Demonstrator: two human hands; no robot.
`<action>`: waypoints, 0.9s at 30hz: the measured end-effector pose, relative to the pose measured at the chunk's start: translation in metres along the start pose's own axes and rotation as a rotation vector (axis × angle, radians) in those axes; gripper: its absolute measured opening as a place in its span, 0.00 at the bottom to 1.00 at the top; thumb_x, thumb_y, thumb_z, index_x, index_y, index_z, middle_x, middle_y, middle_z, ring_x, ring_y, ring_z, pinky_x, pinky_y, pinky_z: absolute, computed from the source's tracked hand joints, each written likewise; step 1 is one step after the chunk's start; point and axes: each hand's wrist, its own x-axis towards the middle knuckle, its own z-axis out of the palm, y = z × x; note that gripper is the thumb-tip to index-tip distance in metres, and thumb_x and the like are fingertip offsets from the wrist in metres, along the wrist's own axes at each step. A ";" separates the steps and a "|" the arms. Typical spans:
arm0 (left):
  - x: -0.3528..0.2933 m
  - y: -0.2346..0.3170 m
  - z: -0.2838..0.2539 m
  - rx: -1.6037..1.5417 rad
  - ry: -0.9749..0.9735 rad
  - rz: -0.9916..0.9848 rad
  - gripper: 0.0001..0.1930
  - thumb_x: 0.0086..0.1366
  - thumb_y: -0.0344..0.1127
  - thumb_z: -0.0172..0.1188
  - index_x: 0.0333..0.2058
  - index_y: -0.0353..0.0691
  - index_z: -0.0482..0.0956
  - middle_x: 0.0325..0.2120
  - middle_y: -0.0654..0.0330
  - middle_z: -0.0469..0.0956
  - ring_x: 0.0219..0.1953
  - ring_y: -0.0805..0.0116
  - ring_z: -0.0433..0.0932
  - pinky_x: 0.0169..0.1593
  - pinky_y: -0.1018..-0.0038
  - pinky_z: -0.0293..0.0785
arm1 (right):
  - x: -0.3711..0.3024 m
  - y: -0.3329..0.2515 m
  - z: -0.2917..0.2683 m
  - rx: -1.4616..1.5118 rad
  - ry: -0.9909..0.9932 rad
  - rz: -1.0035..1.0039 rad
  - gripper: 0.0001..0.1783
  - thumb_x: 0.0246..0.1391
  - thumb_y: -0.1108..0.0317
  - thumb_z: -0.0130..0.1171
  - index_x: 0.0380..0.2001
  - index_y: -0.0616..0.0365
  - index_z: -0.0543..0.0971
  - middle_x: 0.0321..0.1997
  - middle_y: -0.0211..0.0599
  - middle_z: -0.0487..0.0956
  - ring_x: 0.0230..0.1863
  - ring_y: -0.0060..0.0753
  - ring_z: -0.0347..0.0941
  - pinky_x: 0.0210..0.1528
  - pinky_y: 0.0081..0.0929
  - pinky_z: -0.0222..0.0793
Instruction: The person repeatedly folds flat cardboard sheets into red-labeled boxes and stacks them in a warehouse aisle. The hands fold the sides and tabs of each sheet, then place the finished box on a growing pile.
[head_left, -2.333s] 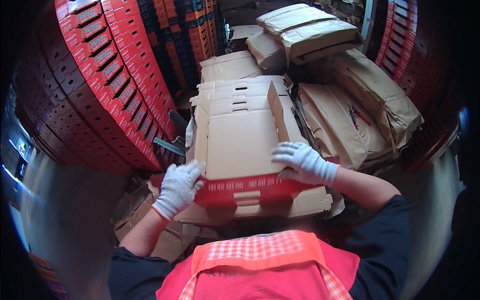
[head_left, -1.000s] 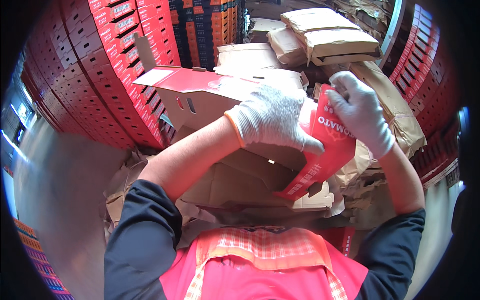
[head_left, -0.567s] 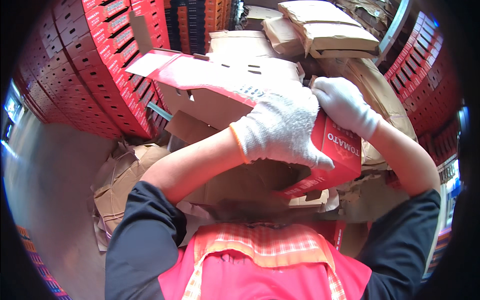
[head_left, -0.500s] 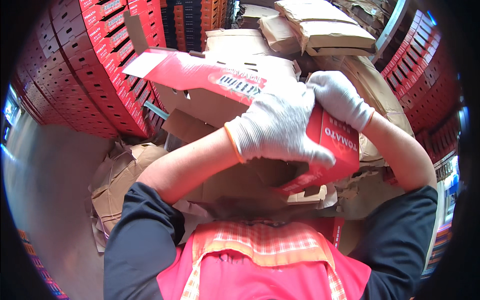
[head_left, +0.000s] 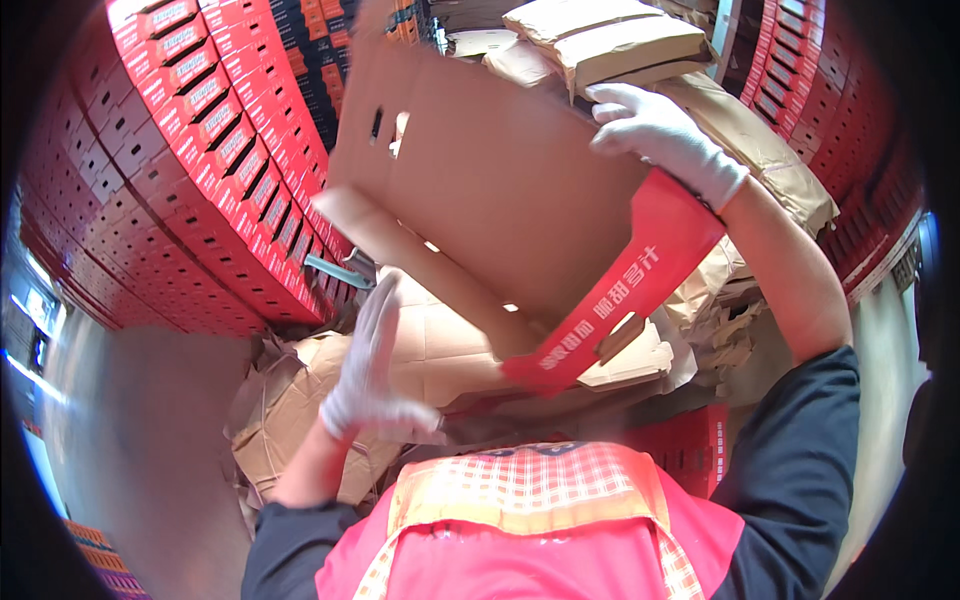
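A partly folded cardboard box (head_left: 500,180), brown inside with a red printed end panel (head_left: 625,290), is tilted up in front of me. At its upper right edge is my right hand (head_left: 665,140), in a white knitted glove, gripping the cardboard there; part of the grip is hard to see. My left hand (head_left: 370,375), gloved the same way, is off the box at its lower left. Its fingers are stretched out, the thumb stands apart, and nothing is in it. A narrow brown flap (head_left: 420,265) runs along the box's lower left side.
Tall stacks of red cartons (head_left: 210,120) rise on the left, with more red cartons (head_left: 800,110) at the far right. Brown paper-wrapped bundles (head_left: 610,45) are piled behind the box. Another wrapped bundle (head_left: 290,420) lies low left. A red carton (head_left: 690,445) is near my body.
My left hand has let go of the box and moved down to the left. The box has turned so that its brown inside faces me. My right hand has shifted slightly upward.
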 end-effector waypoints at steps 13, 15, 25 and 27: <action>0.171 0.058 0.059 0.278 0.067 0.283 0.40 0.36 0.47 0.76 0.51 0.37 0.77 0.48 0.50 0.78 0.44 0.50 0.78 0.50 0.56 0.74 | -0.097 0.157 0.106 0.624 0.153 0.375 0.12 0.65 0.65 0.55 0.47 0.58 0.78 0.42 0.37 0.81 0.43 0.28 0.78 0.49 0.26 0.75; 0.184 0.052 0.080 0.098 0.118 0.315 0.44 0.40 0.51 0.75 0.56 0.37 0.75 0.50 0.49 0.78 0.51 0.49 0.77 0.56 0.56 0.72 | -0.075 0.131 0.057 0.641 0.277 -0.061 0.12 0.67 0.65 0.53 0.48 0.59 0.77 0.42 0.37 0.81 0.41 0.27 0.79 0.48 0.26 0.77; 0.169 0.039 0.149 -0.149 0.613 0.158 0.76 0.38 0.60 0.79 0.72 0.40 0.28 0.71 0.33 0.36 0.72 0.34 0.45 0.69 0.52 0.54 | -0.046 -0.058 0.013 0.005 -0.186 0.220 0.22 0.49 0.62 0.71 0.42 0.59 0.72 0.32 0.24 0.71 0.35 0.15 0.66 0.41 0.17 0.67; 0.166 0.042 0.156 -0.033 0.658 0.028 0.80 0.36 0.56 0.81 0.71 0.40 0.23 0.71 0.36 0.39 0.73 0.41 0.47 0.70 0.54 0.53 | -0.034 -0.060 0.012 0.170 -0.263 0.288 0.15 0.47 0.66 0.67 0.32 0.57 0.71 0.27 0.21 0.67 0.29 0.16 0.63 0.33 0.20 0.65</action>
